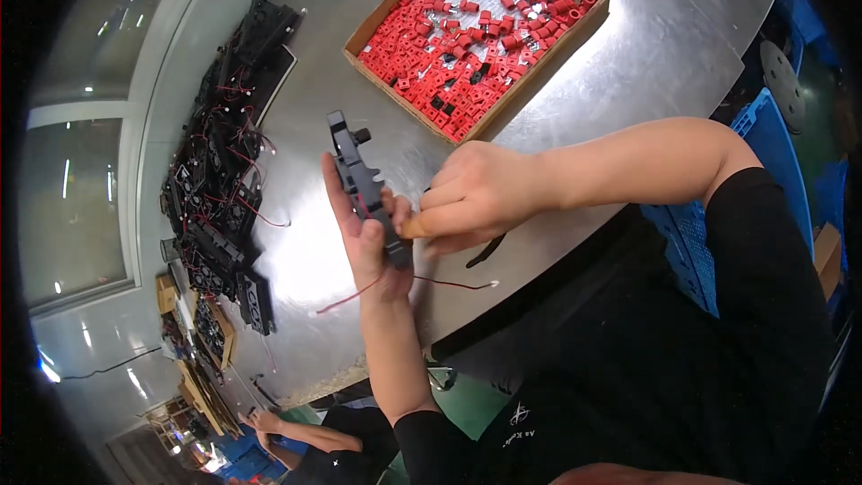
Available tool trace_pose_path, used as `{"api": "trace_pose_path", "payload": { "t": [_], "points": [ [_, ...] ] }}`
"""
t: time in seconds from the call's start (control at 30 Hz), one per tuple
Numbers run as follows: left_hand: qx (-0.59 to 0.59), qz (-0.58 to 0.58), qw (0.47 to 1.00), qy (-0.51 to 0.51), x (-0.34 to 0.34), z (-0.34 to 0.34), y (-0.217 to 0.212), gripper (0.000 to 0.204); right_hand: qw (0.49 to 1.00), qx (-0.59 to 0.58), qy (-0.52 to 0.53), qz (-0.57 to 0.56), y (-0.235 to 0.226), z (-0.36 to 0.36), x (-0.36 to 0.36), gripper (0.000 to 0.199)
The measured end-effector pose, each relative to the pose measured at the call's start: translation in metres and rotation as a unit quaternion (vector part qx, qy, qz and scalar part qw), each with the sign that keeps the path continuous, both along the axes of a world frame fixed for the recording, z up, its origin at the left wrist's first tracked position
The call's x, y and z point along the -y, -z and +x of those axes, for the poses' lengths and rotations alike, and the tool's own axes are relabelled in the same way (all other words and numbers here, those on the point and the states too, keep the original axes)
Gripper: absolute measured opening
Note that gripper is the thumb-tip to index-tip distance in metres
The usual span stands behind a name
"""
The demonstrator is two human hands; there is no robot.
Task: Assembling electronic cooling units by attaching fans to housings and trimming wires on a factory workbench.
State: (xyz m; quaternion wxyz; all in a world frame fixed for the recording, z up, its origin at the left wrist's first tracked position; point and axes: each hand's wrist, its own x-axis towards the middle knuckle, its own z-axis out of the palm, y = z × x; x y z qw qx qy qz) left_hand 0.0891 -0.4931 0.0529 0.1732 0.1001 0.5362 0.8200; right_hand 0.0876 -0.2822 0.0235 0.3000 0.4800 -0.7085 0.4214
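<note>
a black plastic housing (363,181) is tilted above the worktop (301,247), clasped in my left grip (366,256) with the thumb against it and a finger stretched along its side. my right grip (471,189) is at its lower part, fingers curled close together; whether they pinch anything i cannot tell. from how the two meet, i judge this a fitting or wire-tucking step, and the next move seems to call for a steady left hold while the right fingertips press or guide something small. thin red wires (346,299) hang by my left wrist, one ending in a pale plug (494,284). my right fingers hide the spot being worked, and it is blurred. a dark strip (485,253) pokes out below them, its kind unclear. farther out sit a cardboard tray (548,67) of red parts (404,49) and, leftward, a tangled heap of black pieces (211,207), hard to tell apart. at lower left a co-worker's hand (262,420) shows, the body partly cut off
</note>
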Motion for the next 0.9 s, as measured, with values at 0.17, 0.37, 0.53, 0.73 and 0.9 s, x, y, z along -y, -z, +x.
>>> {"api": "trace_pose_path", "payload": {
  "t": [0.17,0.37,0.53,0.73,0.9],
  "points": [
    [0.023,-0.032,0.998,-0.056,0.018,-0.009,0.000,0.115,0.998,0.022,0.031,0.051,0.000,0.001,-0.004,0.030],
    [-0.187,-0.395,0.895,0.092,0.027,-0.013,-0.008,0.124,1.000,-0.011,0.026,-0.002,-0.014,-0.019,-0.019,0.039],
    [-0.148,-0.413,0.884,0.165,0.018,0.005,-0.016,0.146,0.981,0.074,-0.074,0.161,-0.009,-0.027,-0.029,0.049],
    [-0.244,-0.460,0.830,0.197,0.025,0.004,-0.012,0.148,0.976,0.016,-0.066,0.207,-0.009,-0.020,-0.020,0.060],
    [-0.166,-0.395,0.885,0.184,0.033,0.016,-0.008,0.148,0.971,0.031,-0.082,0.223,-0.006,-0.011,-0.015,0.062]
  ]
}}
